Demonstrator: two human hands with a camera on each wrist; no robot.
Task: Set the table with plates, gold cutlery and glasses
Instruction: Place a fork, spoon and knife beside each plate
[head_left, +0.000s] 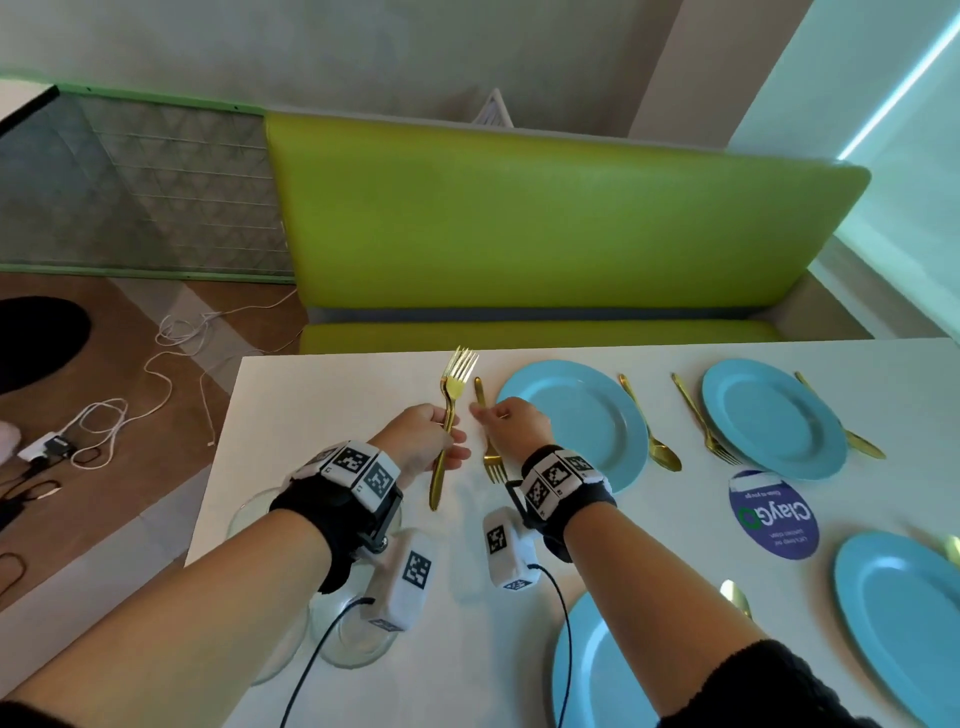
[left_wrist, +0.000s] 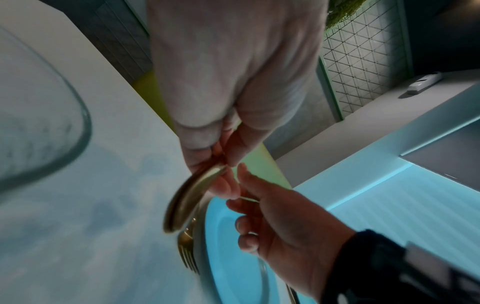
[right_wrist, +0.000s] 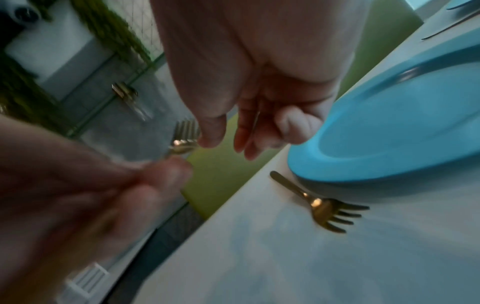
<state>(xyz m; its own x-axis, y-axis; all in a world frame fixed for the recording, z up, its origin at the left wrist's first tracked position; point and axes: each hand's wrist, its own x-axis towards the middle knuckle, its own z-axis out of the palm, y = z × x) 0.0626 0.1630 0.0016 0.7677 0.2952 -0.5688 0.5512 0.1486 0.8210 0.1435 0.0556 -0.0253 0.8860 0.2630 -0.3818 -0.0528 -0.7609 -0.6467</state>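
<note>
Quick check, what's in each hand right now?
Left hand: grip closed on a bunch of gold forks.
Right hand: fingers loosely curled, holding nothing, just above the fork on the table.

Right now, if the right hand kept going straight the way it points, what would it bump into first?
Probably nothing on the table: the right hand points toward the far edge, between the blue plate and the forks in the left hand. The green bench lies beyond, though depth is unclear.

On the table (head_left: 332, 395), a fork (head_left: 492, 457) lies just left of the far-left plate (head_left: 587, 415), a spoon (head_left: 649, 426) right.
</note>
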